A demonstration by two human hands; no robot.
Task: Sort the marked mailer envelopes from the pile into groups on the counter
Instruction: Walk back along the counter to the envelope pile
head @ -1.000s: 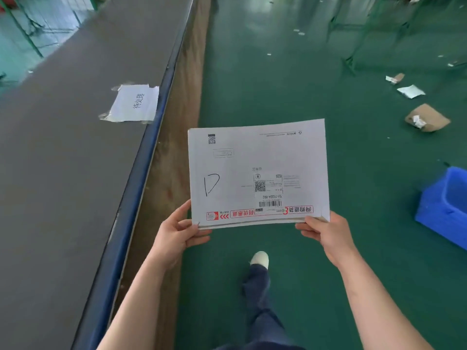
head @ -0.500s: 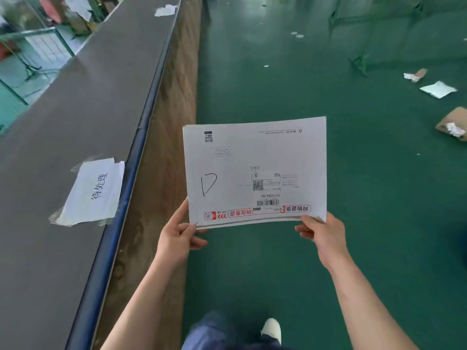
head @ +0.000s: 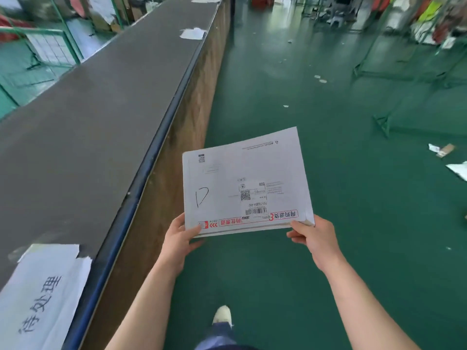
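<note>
A white mailer envelope (head: pixel 242 183) with a handwritten "D", a barcode label and a red strip along its near edge is held flat in front of me, over the green floor. Thin edges of more paper show under its near edge. My left hand (head: pixel 180 239) grips its near left corner, thumb on top. My right hand (head: pixel 312 236) grips the near right corner. The long dark counter (head: pixel 83 132) runs along my left, apart from the envelope.
A taped paper label with handwritten characters (head: pixel 40 296) lies on the counter's near end; another white label (head: pixel 192 33) lies farther along. Paper scraps (head: pixel 442 150) litter the green floor on the right. Green metal racks stand at the back right. My shoe (head: pixel 222 315) is below.
I have walked forward along the counter: the taped label slid from mid-left to the bottom left corner. The envelope stays in both hands, now tilted slightly.
</note>
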